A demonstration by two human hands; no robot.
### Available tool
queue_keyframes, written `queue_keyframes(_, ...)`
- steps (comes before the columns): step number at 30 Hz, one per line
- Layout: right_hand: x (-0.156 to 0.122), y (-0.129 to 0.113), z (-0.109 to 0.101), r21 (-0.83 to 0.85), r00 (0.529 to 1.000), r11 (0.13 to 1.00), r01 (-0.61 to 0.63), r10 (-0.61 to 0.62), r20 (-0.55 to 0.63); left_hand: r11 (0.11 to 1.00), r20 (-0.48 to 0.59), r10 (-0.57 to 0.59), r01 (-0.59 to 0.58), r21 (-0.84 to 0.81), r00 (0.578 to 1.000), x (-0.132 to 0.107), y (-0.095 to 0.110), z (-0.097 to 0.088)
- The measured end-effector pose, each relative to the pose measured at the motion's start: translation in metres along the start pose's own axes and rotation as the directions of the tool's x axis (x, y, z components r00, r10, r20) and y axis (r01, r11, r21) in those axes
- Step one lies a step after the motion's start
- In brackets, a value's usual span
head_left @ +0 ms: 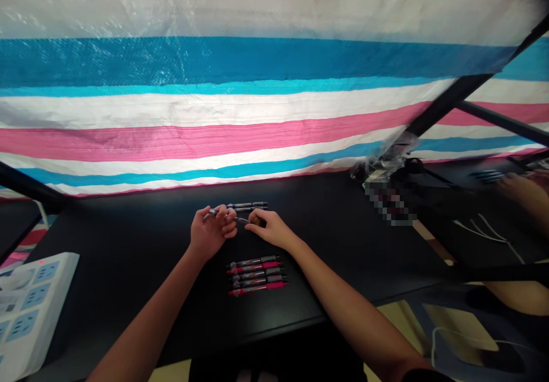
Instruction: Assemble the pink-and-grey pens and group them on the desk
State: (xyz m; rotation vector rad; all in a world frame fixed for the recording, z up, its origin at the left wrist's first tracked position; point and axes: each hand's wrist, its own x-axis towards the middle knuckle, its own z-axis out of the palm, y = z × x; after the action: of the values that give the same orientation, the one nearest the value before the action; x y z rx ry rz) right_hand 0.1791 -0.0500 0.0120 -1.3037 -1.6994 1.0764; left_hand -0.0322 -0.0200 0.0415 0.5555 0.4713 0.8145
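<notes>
My left hand [211,230] and my right hand [271,229] hold one pen [241,220] between them, above the black table. The left fingers curl round one end of it, while my right thumb and fingers pinch the other end. Just behind the hands, a few dark and silvery pens [249,205] lie side by side, partly covered by my fingers. Closer to me lies a row of several pens [257,275], some with red grips and some with dark ones, their left ends looking wrapped in clear film.
A white power strip [40,307] stands at the left edge of the black table [141,245]. Clear plastic packaging [390,156] and dark items lie at the back right. Another person's hand [521,190] is over the neighbouring table. A striped sheet [214,142] hangs behind.
</notes>
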Motion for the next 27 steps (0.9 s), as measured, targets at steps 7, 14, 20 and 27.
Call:
queue_keyframes(7, 0.0003, -0.0022, -0.0024, 0.012, 1.000, 1.000, 0.017, -0.017, -0.003, 0.992, 0.025, 0.055, -0.052, -0.114, 0.998, -0.0046, 0.0034, 0.0030)
queue_keyframes(14, 0.0006, 0.0004, -0.0025, -0.013, 0.999, 0.999, 0.040, -0.040, -0.019, 0.991, -0.017, 0.081, -0.082, -0.105, 0.997, -0.0035, 0.0044, 0.0023)
queue_keyframes(20, 0.0004, -0.0002, -0.0033, -0.046, 0.998, 0.998, 0.053, -0.054, -0.029, 0.990, 0.004, 0.088, -0.087, -0.107, 0.996, -0.0034, 0.0027, 0.0019)
queue_keyframes(27, 0.0000, -0.0005, -0.0034, -0.043, 0.997, 0.997, 0.059, -0.061, -0.041, 0.990, 0.009, 0.087, -0.086, -0.111, 0.996, -0.0030, 0.0027, -0.0006)
